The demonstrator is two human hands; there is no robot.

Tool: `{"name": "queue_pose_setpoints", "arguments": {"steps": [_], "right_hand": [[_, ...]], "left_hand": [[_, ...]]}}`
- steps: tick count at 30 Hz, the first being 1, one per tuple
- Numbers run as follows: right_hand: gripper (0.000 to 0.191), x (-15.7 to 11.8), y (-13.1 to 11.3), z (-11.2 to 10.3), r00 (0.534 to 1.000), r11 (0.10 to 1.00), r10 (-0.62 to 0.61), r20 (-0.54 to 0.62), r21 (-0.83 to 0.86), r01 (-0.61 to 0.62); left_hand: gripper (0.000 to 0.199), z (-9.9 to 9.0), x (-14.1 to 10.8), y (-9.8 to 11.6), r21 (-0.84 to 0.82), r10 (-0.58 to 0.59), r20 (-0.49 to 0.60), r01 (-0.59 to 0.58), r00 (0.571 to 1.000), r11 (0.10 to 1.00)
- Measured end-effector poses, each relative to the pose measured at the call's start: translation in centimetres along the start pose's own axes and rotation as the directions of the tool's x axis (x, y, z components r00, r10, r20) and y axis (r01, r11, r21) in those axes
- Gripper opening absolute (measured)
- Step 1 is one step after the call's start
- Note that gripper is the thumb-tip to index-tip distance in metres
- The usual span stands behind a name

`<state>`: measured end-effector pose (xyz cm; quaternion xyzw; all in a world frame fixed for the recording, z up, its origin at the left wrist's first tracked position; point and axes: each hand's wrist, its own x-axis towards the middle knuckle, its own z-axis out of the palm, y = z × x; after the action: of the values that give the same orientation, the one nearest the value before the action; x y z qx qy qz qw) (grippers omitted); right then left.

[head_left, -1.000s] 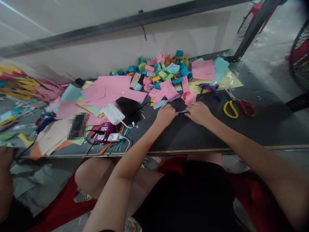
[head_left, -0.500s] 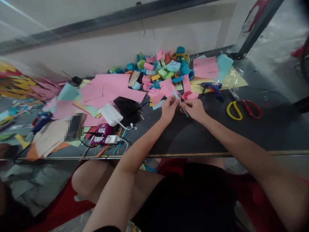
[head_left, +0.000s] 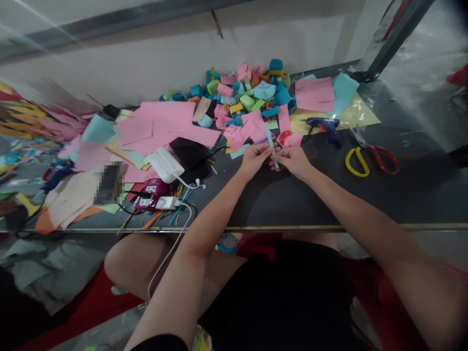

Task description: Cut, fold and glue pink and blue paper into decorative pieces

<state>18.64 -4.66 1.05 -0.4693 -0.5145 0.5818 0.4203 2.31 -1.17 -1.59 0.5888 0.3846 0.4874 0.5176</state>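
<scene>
A narrow light-blue paper strip [head_left: 269, 133] is pinched between both hands over the dark table [head_left: 321, 204]. My left hand [head_left: 255, 158] grips it from the left with thumb and fingers. From the right, my right hand [head_left: 291, 160] closes on its lower part, so the fingertips of both hands nearly meet. The strip stands out above and below the fingers. Just behind the hands lie pink paper pieces [head_left: 252, 127] and a pink folded paper piece [head_left: 290, 139]. A heap of small folded paper shapes [head_left: 246, 101] in several colours rises farther back.
To the right are scissors [head_left: 358, 163] with yellow and red handles and a blue glue gun [head_left: 323, 126]. On the left lie pink sheets [head_left: 164, 117], a white power bank [head_left: 165, 165], a purple power strip [head_left: 153, 192] with cables and a second glue gun [head_left: 58, 174].
The paper strip has turned more upright between my fingers, and more of its face shows. Both hands stay together in nearly the same place. The view has shifted slightly.
</scene>
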Motion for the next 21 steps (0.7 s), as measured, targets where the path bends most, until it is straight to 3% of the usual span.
{"name": "queue_pose_setpoints", "arguments": {"steps": [9, 15, 21], "right_hand": [[0.041, 0.25, 0.05, -0.19, 0.999, 0.999, 0.037, 0.028, 0.021, -0.038], [0.028, 0.31, 0.21, -0.27, 0.999, 0.997, 0.052, 0.014, 0.053, -0.052], [0.032, 0.30, 0.18, -0.22, 0.999, 0.999, 0.039, 0.023, 0.037, -0.040]], "left_hand": [[0.031, -0.30, 0.00, -0.23, 0.084, 0.051, 0.007, -0.051, 0.999, 0.995], [0.023, -0.87, 0.30, -0.06, 0.156, 0.064, 0.079, -0.075, 0.995, 0.985], [0.020, -0.76, -0.28, 0.48, 0.462, 0.230, 0.057, -0.230, 0.972, 0.857]]}}
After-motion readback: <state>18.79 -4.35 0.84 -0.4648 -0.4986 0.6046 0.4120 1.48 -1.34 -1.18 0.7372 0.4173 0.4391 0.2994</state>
